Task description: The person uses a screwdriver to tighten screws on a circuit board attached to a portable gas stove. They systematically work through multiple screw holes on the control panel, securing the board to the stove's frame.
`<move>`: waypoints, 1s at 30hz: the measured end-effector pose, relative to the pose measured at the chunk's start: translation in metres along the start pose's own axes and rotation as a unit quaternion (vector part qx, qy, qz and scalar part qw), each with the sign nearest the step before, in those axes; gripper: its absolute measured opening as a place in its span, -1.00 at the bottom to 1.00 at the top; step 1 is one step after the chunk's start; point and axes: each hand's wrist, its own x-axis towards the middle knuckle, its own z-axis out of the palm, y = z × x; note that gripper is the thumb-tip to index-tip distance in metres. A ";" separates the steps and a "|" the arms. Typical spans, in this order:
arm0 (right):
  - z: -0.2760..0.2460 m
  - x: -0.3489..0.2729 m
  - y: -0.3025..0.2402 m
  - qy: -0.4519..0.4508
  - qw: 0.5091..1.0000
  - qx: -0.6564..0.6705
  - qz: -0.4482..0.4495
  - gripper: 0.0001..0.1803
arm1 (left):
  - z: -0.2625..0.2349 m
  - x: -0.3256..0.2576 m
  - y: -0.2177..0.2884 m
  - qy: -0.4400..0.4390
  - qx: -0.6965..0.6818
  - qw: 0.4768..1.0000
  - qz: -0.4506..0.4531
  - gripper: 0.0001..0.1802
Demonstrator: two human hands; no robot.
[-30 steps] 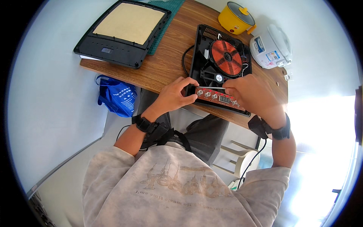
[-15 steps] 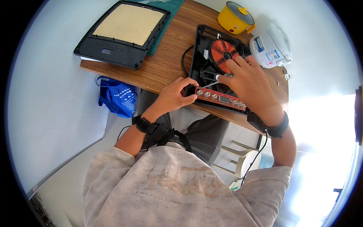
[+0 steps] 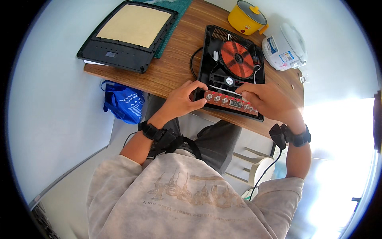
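Observation:
An opened induction cooker point(image 3: 262, 79) lies on the table with its round copper coil point(image 3: 237, 59) exposed. Along its near edge runs a red-brown circuit board point(image 3: 226, 101) with several round buttons and a small digit display. The thumb and forefinger of my left hand point(image 3: 184, 99) bracket the board's left end, closed on it at the casing's corner. My right hand point(image 3: 268, 101) is over the board's right part, closed on a slim light metal tool point(image 3: 225, 91). That tool points left, nearly parallel to the board, its tip near my left forefinger; its grip end is hidden.
At the left lies the cooker's detached black top panel point(image 3: 119, 49), partly on a green cutting mat point(image 3: 179, 16). A yellow electric pot point(image 3: 244, 24) and a white rice cooker point(image 3: 284, 47) stand behind. A blue bag point(image 3: 125, 101) hangs below the table's left edge.
My right hand has moved down and back from over the coil to the board's right part. The tool has swung flatter, and the coil now shows whole. My left hand has barely moved.

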 end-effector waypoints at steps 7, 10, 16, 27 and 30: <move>0.003 0.004 0.006 -0.029 0.999 0.033 0.022 -0.75 | 0.000 0.001 0.004 -0.001 0.006 1.000 -0.011 -0.57; 0.003 0.006 0.005 -0.043 0.997 0.046 0.035 -0.75 | 0.000 0.001 0.003 0.001 0.004 1.000 -0.007 -0.57; 0.006 0.008 0.007 -0.050 0.998 0.037 0.027 -0.78 | -0.001 0.000 0.006 -0.006 0.004 1.000 -0.016 -0.57; 0.019 0.012 0.007 0.030 0.994 -0.106 -0.017 -0.83 | 0.000 0.001 0.003 -0.013 0.003 1.000 -0.018 -0.58; 0.015 0.015 -0.003 0.051 0.981 -0.185 -0.016 -0.83 | 0.000 0.001 -0.001 -0.017 -0.002 1.000 -0.013 -0.58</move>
